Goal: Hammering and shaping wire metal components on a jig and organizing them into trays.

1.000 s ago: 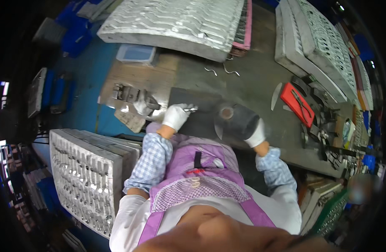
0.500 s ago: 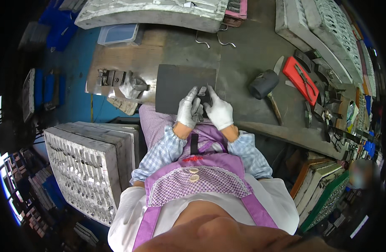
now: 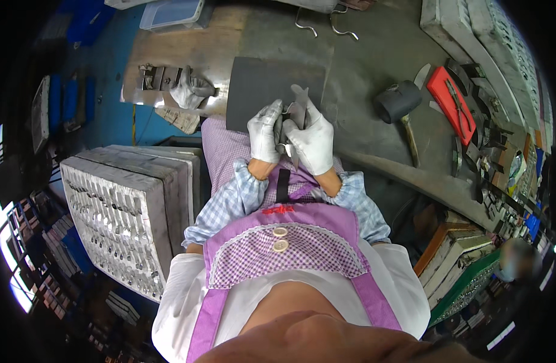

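Observation:
Both my hands wear white work gloves with greyed fingertips, and they are close together over the table's front edge. My right hand (image 3: 314,140) grips a flat grey metal piece (image 3: 298,109), its thumb lying across the piece. The notched upper end sticks out past the fingertips, and a shiny lower part shows below, between the palms. My left hand (image 3: 264,134) is closed on the piece's left side with curled, darkened fingers. The grips hide the middle of the metal, so I cannot tell whether it is one part or two. Beyond lies a dark square mat (image 3: 272,78).
Left on the table (image 3: 356,91) are a metal fixture (image 3: 160,78) and a crumpled glove (image 3: 190,91). A black-headed mallet (image 3: 397,101) and a red tray (image 3: 450,103) with pliers lie right. Stacked trays (image 3: 117,224) of metal pieces stand at my left.
The view has shifted, so the table sits higher. My right hand has closed from outstretched fingers to a grip, and the metal piece now stands up between my hands.

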The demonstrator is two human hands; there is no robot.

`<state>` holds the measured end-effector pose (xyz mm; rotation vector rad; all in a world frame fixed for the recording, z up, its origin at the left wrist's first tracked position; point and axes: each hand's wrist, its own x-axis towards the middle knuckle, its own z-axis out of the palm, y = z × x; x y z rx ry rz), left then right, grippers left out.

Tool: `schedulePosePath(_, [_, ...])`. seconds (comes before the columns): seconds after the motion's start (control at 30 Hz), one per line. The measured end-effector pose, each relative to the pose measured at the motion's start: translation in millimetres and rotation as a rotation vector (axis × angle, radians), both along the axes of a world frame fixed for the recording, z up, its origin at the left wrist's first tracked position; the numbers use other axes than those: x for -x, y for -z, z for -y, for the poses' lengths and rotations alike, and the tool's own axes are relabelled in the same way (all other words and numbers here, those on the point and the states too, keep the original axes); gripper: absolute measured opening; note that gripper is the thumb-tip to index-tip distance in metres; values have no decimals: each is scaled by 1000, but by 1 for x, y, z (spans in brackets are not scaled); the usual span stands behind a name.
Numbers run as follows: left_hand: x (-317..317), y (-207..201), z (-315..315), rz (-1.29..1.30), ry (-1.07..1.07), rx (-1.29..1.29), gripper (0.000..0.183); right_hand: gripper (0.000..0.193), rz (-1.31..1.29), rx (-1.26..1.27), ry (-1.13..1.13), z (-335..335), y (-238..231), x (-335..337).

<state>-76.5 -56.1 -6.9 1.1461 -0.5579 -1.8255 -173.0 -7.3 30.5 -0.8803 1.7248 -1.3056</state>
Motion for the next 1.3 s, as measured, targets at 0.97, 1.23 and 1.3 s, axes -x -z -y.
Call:
schedulePosePath(0.97, [116, 12, 177, 1454, 1173, 1737, 16, 63, -1310, -429, 604, -109, 71, 150])
schedulePosePath(1.23, [57, -40, 170, 983, 971, 1322, 23, 63, -1417, -413, 418, -125, 81, 164])
schedulePosePath(1.3, [6, -105, 152, 1090, 873, 1261, 24, 54, -1111, -386, 405, -123, 69, 186])
